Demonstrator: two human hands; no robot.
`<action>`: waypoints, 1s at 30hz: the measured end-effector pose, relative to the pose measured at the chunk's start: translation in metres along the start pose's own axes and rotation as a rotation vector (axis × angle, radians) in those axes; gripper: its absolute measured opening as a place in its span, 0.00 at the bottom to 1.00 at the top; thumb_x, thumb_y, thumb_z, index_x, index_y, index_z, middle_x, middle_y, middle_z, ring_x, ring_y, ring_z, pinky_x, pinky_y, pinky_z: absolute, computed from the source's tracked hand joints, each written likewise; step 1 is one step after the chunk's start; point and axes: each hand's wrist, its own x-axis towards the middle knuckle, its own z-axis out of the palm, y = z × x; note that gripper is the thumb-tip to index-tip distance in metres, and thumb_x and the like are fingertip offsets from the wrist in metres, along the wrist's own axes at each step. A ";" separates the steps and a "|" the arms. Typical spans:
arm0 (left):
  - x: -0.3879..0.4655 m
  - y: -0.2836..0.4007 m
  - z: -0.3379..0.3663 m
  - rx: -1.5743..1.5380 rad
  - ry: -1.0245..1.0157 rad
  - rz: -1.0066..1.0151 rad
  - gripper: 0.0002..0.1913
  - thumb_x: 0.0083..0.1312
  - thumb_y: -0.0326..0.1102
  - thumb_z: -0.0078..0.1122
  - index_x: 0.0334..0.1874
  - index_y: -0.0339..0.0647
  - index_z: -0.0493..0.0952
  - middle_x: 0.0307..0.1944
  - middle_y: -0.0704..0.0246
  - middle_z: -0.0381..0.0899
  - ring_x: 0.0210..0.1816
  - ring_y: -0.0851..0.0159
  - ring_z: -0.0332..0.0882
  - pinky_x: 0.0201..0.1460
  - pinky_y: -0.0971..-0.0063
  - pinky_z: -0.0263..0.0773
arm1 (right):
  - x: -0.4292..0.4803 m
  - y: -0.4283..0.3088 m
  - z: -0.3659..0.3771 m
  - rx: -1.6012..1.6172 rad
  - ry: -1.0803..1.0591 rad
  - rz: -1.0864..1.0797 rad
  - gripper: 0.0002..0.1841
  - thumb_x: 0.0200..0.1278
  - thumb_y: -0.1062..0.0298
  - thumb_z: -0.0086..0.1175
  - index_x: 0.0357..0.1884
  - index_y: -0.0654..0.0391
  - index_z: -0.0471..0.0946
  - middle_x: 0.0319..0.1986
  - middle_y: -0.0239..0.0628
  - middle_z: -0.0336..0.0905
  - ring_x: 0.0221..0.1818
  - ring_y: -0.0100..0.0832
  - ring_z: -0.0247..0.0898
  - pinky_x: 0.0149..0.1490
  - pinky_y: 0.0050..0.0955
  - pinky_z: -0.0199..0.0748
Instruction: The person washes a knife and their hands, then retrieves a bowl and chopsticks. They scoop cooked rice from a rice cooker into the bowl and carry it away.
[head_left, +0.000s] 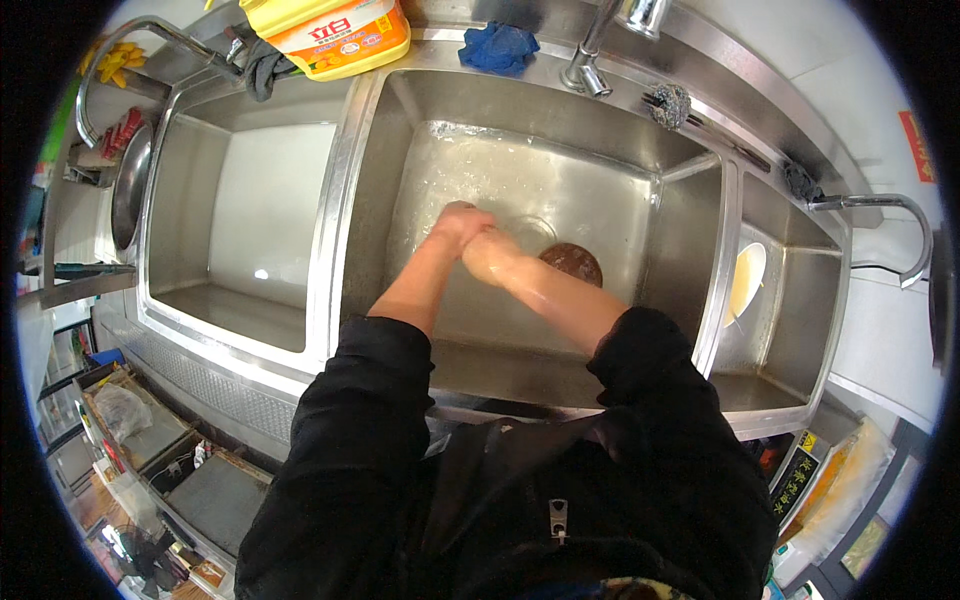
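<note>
My left hand (459, 220) and my right hand (489, 256) are pressed together above the middle basin of a stainless steel sink (682, 187). Both look wet, and their fingers overlap, so whether anything lies between them is hidden. Shallow water with some foam covers the basin floor (487, 169). To the right of my hands, partly behind my right forearm, sits a round brown object (571, 262), perhaps a bowl. A faint circular outline (536, 227) shows in the water just beside it.
Along the back ledge stand a yellow detergent jug (330, 41), a blue cloth (499, 49), a faucet (589, 71) and a steel wool scrubber (670, 105). The left basin (270, 210) holds water. A white bowl (746, 281) leans in the right basin. Curved faucets (892, 201) flank the sink.
</note>
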 end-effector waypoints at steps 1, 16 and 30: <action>0.007 -0.003 -0.008 -0.153 -0.029 0.010 0.33 0.59 0.40 0.57 0.64 0.33 0.60 0.58 0.52 0.68 0.50 0.56 0.74 0.53 0.66 0.70 | 0.003 0.012 0.002 0.178 0.184 -0.059 0.16 0.59 0.66 0.44 0.47 0.56 0.77 0.46 0.44 0.76 0.49 0.41 0.70 0.53 0.33 0.67; -0.021 0.024 0.020 -0.775 -0.764 0.039 0.34 0.64 0.67 0.38 0.62 0.47 0.63 0.51 0.62 0.71 0.52 0.55 0.70 0.56 0.56 0.65 | 0.007 0.018 -0.001 2.794 -0.248 -1.062 0.23 0.68 0.49 0.41 0.43 0.61 0.75 0.29 0.38 0.76 0.27 0.32 0.70 0.30 0.25 0.74; -0.082 0.030 0.079 -0.759 -0.196 0.051 0.28 0.52 0.33 0.69 0.53 0.33 0.64 0.43 0.61 0.74 0.42 0.59 0.74 0.43 0.63 0.73 | 0.033 0.030 -0.061 0.315 0.947 0.310 0.15 0.62 0.59 0.46 0.49 0.51 0.72 0.49 0.40 0.72 0.46 0.45 0.72 0.49 0.38 0.72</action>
